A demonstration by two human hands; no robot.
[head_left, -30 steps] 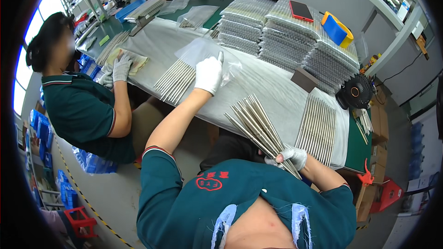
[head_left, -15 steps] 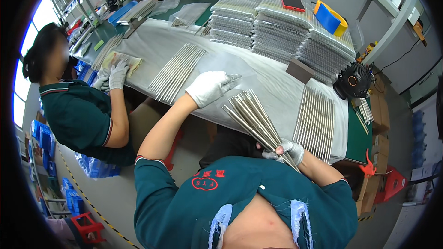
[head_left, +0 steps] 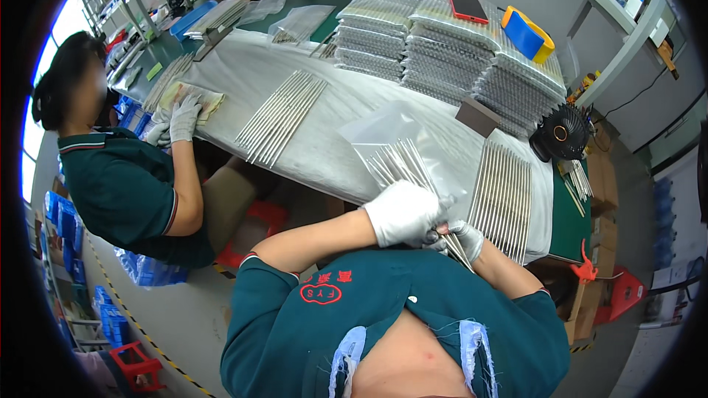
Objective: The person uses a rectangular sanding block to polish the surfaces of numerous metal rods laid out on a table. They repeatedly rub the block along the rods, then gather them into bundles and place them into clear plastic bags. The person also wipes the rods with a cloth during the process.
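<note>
A bundle of thin silver metal rods point(head_left: 402, 162) points away from me over the table edge. Its far ends show through a clear plastic bag point(head_left: 380, 125), which lies around them. My right hand point(head_left: 461, 239), in a white glove with bare fingertips, is closed round the near end of the bundle. Across the rods lies my gloved left hand point(head_left: 404, 214), its fingers closed at the bag's near edge against the bundle, close to my right hand. The exact grip of its fingertips is partly hidden. To the right, a row of rods point(head_left: 501, 195) lies on the white cloth.
Another row of rods point(head_left: 282, 118) lies left of the bag. Behind stand stacks of bubble-wrapped packs point(head_left: 450, 51), a red phone point(head_left: 467, 7), a tape roll point(head_left: 527, 35) and a brown block point(head_left: 478, 116). A black fan point(head_left: 562, 133) is at right; a co-worker point(head_left: 129, 184) sits at left.
My left hand has come right and toward me, bringing the clear bag over the rods' far ends. My right hand keeps its grip on the bundle in nearly the same place.
</note>
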